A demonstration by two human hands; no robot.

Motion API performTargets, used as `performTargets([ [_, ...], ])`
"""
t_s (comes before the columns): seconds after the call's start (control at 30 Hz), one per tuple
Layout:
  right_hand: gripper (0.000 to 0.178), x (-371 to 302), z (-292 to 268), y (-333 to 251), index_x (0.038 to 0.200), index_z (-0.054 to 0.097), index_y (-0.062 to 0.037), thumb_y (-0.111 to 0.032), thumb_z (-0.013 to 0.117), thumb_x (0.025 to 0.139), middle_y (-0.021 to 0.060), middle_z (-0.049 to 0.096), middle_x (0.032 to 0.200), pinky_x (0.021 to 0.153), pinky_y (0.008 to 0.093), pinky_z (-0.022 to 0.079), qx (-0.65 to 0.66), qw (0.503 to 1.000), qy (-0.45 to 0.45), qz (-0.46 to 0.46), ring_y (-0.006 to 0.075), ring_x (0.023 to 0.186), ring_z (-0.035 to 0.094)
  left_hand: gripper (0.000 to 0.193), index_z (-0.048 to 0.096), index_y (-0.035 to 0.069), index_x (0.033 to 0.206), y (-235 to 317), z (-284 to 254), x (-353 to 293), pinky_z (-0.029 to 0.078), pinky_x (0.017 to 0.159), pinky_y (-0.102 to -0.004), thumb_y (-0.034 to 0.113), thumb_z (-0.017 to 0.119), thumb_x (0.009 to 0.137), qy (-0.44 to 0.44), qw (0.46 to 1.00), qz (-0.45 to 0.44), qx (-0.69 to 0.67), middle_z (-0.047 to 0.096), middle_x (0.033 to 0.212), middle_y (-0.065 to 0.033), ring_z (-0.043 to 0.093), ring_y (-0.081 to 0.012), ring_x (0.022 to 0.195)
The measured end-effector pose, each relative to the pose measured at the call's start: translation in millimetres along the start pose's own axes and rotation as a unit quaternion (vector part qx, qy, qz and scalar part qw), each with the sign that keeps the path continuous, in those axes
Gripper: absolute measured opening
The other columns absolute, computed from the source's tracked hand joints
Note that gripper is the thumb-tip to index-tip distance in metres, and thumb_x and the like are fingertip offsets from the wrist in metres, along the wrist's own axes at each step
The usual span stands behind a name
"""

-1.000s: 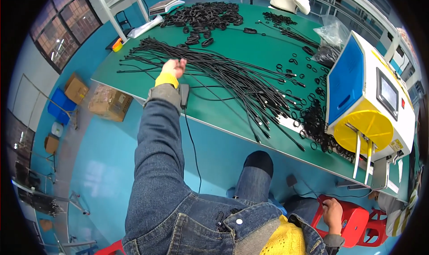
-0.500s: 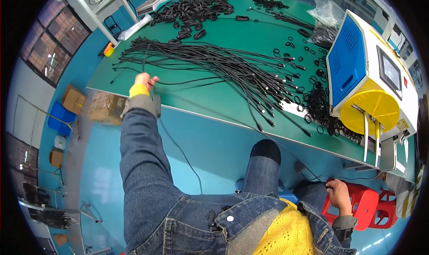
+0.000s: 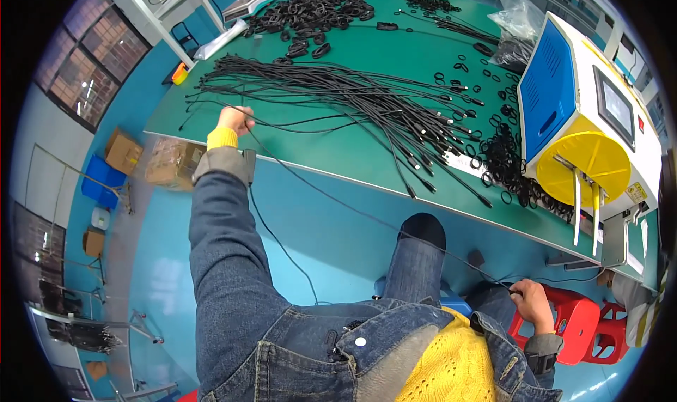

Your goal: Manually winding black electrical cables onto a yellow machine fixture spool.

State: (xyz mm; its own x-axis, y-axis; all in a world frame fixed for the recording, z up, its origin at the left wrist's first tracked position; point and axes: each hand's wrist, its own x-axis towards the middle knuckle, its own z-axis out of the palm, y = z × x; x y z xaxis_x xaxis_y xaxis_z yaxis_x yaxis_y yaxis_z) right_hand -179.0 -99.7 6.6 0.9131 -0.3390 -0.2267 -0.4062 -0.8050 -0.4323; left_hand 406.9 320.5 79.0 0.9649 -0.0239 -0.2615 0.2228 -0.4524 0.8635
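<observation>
A black cable (image 3: 345,206) runs slantwise from my left hand to my right, across the table's front edge and over my lap. My left hand (image 3: 236,120) is closed around it at the near left of the table, beside a large bundle of black cables (image 3: 338,92). The connector ends of that bundle fan out to the right. Low on the right, near the red stool, my right hand (image 3: 534,305) is closed on the cable's other end; the fingers hide that tip. A thin dark cord (image 3: 282,243) hangs below my left wrist.
On the green table (image 3: 282,148) lie a heap of coiled black cables (image 3: 317,10) and many small black rings (image 3: 504,155). A white-and-blue machine (image 3: 571,113) with a yellow disc stands at the right. Red stools (image 3: 582,317) are beside my right hand; cardboard boxes (image 3: 173,162) sit at left.
My left hand has shifted slightly away from me, and the cable between my hands, blurred before, now shows sharply. My right hand stays nearly in place. The whole view has moved a little.
</observation>
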Motion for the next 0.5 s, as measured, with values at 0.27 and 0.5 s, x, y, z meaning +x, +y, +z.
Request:
performTargets([
  [0.27,0.015,-2.9,-16.4,-10.1,0.079,0.063,-0.0001,-0.007,0.061,0.066,0.0161,0.059,0.076,0.067,0.0402,0.045,0.024,0.999,-0.015,0.016,0.0342,0.075,0.057,0.009,0.050,-0.003,0.089,-27.0,9.8,14.2,0.036,0.037,-0.0169,0.003,0.044,0.085,-0.102,0.932,-0.073,-0.341,0.058,0.066,-0.0089,0.048,-0.0091,0.047],
  [0.5,0.014,2.0,-9.1,9.4,0.079,0.063,0.0004,-0.008,0.061,0.068,0.0161,0.059,0.076,0.067,0.0401,0.044,0.025,1.000,0.009,0.001,0.0341,0.076,0.057,0.012,0.051,0.002,0.092,-53.6,13.1,-42.8,0.032,0.035,-0.0205,0.008,0.042,0.087,0.040,0.943,0.016,-0.331,0.058,0.068,-0.0088,0.038,-0.0091,0.041],
])
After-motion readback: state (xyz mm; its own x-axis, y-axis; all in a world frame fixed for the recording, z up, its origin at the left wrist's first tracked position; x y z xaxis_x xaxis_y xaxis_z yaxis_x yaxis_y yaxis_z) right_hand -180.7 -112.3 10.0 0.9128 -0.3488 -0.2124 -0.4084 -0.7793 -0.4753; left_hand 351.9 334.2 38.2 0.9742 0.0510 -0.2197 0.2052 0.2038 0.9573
